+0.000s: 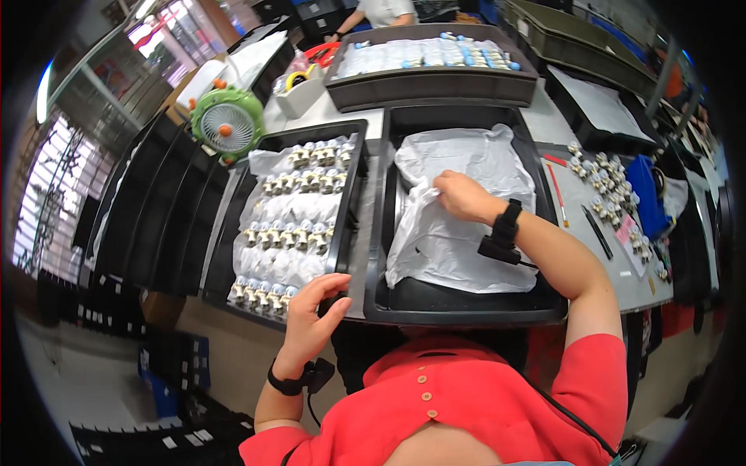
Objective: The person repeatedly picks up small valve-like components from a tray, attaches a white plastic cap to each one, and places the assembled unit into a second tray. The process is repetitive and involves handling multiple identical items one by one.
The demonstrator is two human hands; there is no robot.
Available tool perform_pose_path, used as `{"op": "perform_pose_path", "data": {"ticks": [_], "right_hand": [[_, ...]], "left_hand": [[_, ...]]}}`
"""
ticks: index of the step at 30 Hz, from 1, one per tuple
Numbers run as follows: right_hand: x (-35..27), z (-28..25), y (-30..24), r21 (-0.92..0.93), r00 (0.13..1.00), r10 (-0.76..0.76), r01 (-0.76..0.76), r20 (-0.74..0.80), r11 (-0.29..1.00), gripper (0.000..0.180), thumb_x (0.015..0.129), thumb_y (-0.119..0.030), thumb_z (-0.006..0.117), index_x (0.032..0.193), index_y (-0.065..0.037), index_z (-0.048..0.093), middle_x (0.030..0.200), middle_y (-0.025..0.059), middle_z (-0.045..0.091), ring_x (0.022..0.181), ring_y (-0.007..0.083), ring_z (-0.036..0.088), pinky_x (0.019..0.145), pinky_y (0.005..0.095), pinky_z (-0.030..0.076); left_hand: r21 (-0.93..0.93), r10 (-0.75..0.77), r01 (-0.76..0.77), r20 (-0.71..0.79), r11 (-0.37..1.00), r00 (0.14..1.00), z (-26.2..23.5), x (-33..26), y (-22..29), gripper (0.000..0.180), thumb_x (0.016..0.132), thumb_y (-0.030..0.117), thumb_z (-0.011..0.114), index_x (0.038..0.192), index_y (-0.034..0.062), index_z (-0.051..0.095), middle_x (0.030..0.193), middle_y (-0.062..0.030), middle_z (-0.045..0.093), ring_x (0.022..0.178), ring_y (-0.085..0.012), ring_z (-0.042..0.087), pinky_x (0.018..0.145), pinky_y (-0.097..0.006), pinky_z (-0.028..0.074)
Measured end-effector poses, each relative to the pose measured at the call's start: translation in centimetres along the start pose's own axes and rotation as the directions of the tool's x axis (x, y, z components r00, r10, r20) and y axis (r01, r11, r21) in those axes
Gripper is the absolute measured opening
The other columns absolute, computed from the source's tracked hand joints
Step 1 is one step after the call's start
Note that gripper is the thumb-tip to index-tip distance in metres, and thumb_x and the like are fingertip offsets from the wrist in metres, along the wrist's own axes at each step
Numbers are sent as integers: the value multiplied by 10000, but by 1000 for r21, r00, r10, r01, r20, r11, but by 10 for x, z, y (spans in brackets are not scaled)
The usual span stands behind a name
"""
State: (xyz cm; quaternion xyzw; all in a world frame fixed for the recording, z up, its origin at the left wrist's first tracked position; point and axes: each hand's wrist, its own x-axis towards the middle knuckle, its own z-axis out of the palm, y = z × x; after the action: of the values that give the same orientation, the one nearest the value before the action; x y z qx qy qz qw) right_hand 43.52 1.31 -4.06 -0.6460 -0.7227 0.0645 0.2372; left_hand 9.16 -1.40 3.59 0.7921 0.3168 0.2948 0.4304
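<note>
My right hand (465, 197) is closed in a pinch on a crumpled sheet of white tissue paper (466, 252), lifting a fold at its left side. The paper lies in a black plastic tray (466, 311) in front of me. At the near right corner of another black tray, my left hand (315, 307) is held with thumb and fingers apart and nothing in it. That second tray (362, 140) holds rows of small white-and-blue figurines (289, 234), with strips of white paper between the rows.
At the right lie loose figurines (606, 182), a red brush (558, 194), a black pen (597, 231) and a blue bin (649, 194). A green fan (225, 128) stands back left. A large grey crate (431, 92) of figurines sits behind; a person (385, 12) is beyond it.
</note>
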Motion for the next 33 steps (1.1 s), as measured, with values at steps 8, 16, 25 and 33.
{"op": "perform_pose_path", "data": {"ticks": [8,16,25,33], "right_hand": [[-11,-17,-18,-339,956,255,-193,147,921,598,660,-361,713,1143,-82,495,1100,141,512,1040,338,491,836,495,418],[-9,-13,-10,-255,918,270,-197,291,947,522,619,-337,721,1047,-70,586,1049,156,575,968,334,566,749,456,495],[-8,-13,-6,-205,904,226,-159,362,966,559,625,-335,723,1076,-45,567,1003,178,601,949,336,580,780,400,489],[-46,-148,5,136,980,145,-164,137,977,616,755,-393,649,1209,-15,474,1159,234,532,1056,338,533,869,367,432]], "left_hand": [[177,125,-119,-23,977,992,8,-5,-6,275,734,22,632,1006,5,595,1012,-133,610,940,-254,589,815,-311,445],[115,76,-69,-58,991,995,11,-9,-12,267,729,31,624,991,-11,598,984,-125,609,910,-229,577,808,-296,430],[106,84,-77,-65,991,994,14,-9,-9,282,725,27,628,1003,-6,600,974,-118,610,892,-217,579,805,-300,438],[115,126,-123,-20,986,992,13,-9,3,261,816,42,604,1076,20,595,943,-90,628,819,-155,587,704,-260,463]]}}
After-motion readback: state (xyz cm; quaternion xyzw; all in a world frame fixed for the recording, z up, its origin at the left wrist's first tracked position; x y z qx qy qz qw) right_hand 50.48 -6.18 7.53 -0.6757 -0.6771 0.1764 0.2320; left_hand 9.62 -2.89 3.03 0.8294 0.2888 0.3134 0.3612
